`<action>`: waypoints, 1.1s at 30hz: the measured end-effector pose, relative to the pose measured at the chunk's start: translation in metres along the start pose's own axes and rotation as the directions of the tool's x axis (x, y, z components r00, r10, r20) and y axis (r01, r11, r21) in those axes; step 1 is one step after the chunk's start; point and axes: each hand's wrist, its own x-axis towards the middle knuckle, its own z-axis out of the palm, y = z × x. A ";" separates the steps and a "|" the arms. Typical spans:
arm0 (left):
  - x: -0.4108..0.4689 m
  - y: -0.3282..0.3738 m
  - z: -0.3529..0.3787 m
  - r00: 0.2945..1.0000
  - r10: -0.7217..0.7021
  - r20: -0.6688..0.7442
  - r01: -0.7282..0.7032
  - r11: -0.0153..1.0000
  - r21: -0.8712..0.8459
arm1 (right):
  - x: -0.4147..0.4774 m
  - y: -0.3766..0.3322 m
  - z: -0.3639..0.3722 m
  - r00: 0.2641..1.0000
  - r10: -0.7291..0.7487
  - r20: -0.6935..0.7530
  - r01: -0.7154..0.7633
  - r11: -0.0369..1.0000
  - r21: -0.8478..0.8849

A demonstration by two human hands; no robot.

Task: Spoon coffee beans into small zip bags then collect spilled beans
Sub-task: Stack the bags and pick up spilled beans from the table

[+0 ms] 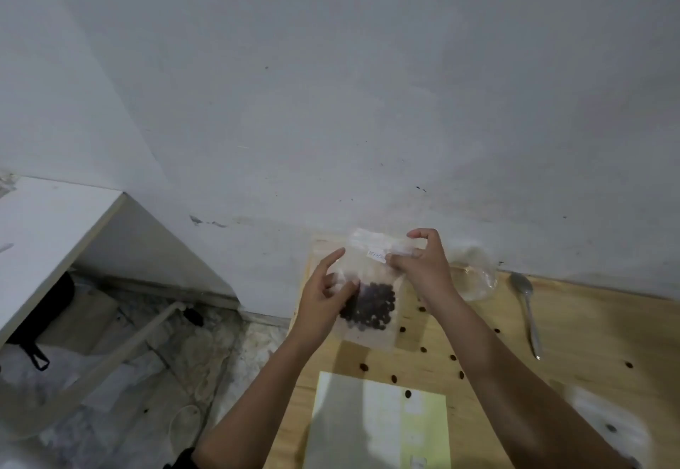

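Both grips were on the filled zip bag [371,306]: right grip [423,270] pinched its top, left grip [323,299] lay spread against it; sealing seemed next

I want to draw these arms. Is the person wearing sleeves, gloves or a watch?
The left arm and right arm are bare. No gloves, rings or watch show on the left hand or right hand. A dark bit of cloth, maybe a sleeve edge, shows at the left elbow.
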 end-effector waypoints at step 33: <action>0.032 -0.017 0.111 0.988 0.145 0.051 -0.151 0.844 0.516 | -0.019 0.099 -0.074 0.948 -0.165 -0.273 0.099 0.966 -0.238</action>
